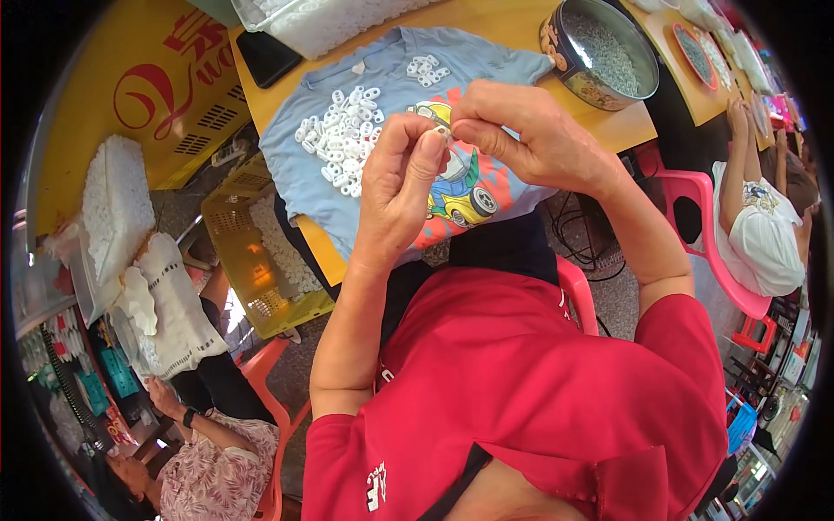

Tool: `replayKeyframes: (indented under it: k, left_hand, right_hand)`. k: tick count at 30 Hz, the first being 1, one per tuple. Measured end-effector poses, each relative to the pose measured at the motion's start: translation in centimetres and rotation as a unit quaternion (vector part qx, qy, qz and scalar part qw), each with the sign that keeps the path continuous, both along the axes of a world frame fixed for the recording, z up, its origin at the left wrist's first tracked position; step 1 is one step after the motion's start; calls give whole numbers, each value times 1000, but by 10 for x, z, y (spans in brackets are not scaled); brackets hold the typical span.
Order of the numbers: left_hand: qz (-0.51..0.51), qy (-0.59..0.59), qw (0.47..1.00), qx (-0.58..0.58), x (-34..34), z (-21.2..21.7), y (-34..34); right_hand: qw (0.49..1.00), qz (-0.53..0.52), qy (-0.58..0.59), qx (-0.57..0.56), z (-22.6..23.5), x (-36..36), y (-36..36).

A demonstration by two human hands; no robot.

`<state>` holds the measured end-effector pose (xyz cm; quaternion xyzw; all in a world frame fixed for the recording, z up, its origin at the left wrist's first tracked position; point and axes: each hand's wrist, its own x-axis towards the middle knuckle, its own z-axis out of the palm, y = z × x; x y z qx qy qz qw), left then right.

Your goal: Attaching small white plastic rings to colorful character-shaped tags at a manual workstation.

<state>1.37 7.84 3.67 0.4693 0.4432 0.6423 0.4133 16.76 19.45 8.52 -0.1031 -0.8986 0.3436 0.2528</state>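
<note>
My left hand (401, 178) pinches a small white plastic piece (443, 132) between thumb and fingers, above a light blue T-shirt spread on the table. My right hand (532, 137) meets it from the right, thumb and forefinger pressed together at the piece; what these fingertips hold is too small to make out. Left of my hands, on the shirt (291, 122), lies a heap of white oval plastic pieces (340, 148) with holes. A smaller group of similar pieces (426, 69) lies farther off. Beyond my right hand stands a round tin (569, 65) of small grey metal parts (604, 52).
A black phone (268, 57) lies by a clear tub of white pieces (334, 26) at the table's far edge. A yellow crate (230, 221) stands on the floor at left. Other people sit at left and right; a pink chair (712, 234) is at right.
</note>
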Motion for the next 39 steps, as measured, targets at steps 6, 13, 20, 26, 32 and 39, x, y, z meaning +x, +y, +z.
replayKeyframes:
  k: [6,13,20,26,32,39]
  left_hand:
    - [-41,10,999,-11,0,-13,-4]
    - [27,89,995,49,10,-14,-4]
    - [57,127,988,63,12,-9,-2]
    - [30,82,996,27,2,-16,5]
    - [-26,-48,997,-52,-3,-14,-3]
    - [-66,-107,992,-23,-5,-10,-8]
  right_hand:
    - [998,38,43,28,-8,0,-5]
    - [992,14,75,95,-13,4,-15]
    - [996,26,81,14,-22,4,-16]
    - [998,-29,35,-38,-26,-2,-15]
    - [996,62,-35,-56,-11,1,0]
    - [997,66,-43,13,-3,2,-6]
